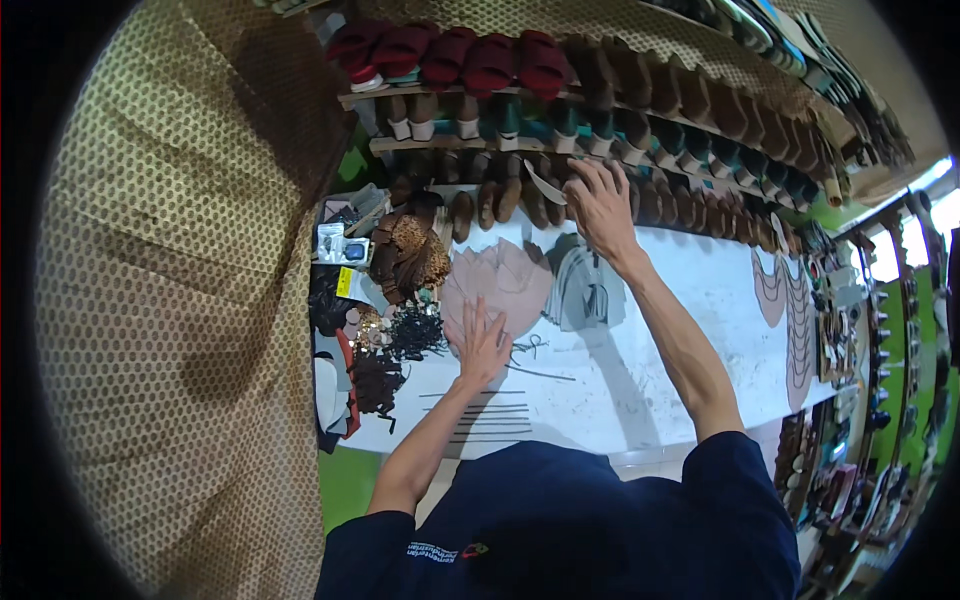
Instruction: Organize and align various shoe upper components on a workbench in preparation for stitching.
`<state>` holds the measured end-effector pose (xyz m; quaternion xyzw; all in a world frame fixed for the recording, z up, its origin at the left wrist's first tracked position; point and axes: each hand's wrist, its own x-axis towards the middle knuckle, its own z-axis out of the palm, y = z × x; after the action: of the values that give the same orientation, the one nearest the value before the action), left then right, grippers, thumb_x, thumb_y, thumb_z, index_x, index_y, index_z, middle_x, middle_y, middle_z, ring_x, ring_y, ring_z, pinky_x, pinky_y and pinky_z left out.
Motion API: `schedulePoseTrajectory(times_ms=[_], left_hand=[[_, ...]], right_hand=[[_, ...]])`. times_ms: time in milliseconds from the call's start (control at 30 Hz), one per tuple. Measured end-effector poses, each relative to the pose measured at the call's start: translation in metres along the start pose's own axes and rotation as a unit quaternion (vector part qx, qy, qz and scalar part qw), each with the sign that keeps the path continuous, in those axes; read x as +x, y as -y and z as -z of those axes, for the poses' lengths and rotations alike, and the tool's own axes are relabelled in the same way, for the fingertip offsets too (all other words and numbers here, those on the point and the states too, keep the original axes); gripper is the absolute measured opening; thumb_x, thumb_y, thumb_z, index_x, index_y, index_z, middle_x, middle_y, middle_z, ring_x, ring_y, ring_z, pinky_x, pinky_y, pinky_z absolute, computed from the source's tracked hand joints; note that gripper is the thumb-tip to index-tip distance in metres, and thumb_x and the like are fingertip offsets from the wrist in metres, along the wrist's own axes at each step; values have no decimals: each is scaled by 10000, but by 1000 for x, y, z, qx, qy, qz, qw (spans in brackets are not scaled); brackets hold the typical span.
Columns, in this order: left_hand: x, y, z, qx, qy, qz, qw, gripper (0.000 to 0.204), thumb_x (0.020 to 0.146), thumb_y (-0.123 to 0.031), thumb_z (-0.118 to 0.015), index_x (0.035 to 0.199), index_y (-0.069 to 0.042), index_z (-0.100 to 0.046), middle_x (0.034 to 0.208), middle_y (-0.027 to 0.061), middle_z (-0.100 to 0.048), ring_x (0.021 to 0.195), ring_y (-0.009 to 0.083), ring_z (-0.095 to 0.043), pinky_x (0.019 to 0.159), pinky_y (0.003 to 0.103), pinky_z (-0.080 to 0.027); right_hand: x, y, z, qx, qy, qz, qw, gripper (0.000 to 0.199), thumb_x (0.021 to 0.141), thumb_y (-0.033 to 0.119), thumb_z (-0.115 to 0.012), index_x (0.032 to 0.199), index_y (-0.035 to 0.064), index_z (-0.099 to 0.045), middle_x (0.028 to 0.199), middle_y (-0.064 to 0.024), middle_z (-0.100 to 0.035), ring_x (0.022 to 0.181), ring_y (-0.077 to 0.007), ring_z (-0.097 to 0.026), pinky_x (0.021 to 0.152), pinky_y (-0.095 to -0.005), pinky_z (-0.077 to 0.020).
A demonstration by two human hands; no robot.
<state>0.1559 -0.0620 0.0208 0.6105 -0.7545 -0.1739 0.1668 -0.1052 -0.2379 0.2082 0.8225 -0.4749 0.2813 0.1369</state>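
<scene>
My left hand point(480, 347) lies with fingers spread on the near edge of a fanned pile of pale pink cut pieces point(497, 285). Farther off and to the right, my raised right hand point(600, 205) has its fingers closed on a pale curved piece point(545, 186), which sticks out to the left; its material is unclear. Below that hand sits a stack of grey curved pieces point(585, 292). Thin dark strips point(492, 416) lie in rows on the white table point(680, 370), nearer than my left hand. A few loose dark cords point(532, 346) lie just right of its fingers.
At the table's left are heaped brown and spotted scraps point(408, 250), dark trimmings point(378, 383) and small packets point(340, 246). Shelves of wooden shoe lasts point(690, 95) and red slippers point(490, 63) rise behind. Pink curved pieces point(797, 340) overlap at the right. A patterned curtain point(190, 300) hangs left.
</scene>
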Motion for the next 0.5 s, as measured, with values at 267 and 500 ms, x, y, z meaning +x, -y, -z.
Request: schedulePoseTrajectory(times_ms=[267,500], left_hand=[[-55,4,8,3,14,96,995,521,979,-382,-645,1473,-220,-622,1781,138,-115,1640,381,-23,1152,818,13],[-111,9,2,18,-7,146,989,524,985,-327,-650,1491,-197,-601,1773,174,-130,1636,403,-44,1137,839,-4]], right_hand=[[-229,23,73,49,107,-87,989,195,956,126,-715,1141,90,-666,1438,-122,-580,1379,-333,-521,1236,-578,-272],[-390,73,105,75,201,-156,964,107,963,166,-702,1046,104,-674,1414,-88,-591,1387,-295,-514,1235,-594,-275]])
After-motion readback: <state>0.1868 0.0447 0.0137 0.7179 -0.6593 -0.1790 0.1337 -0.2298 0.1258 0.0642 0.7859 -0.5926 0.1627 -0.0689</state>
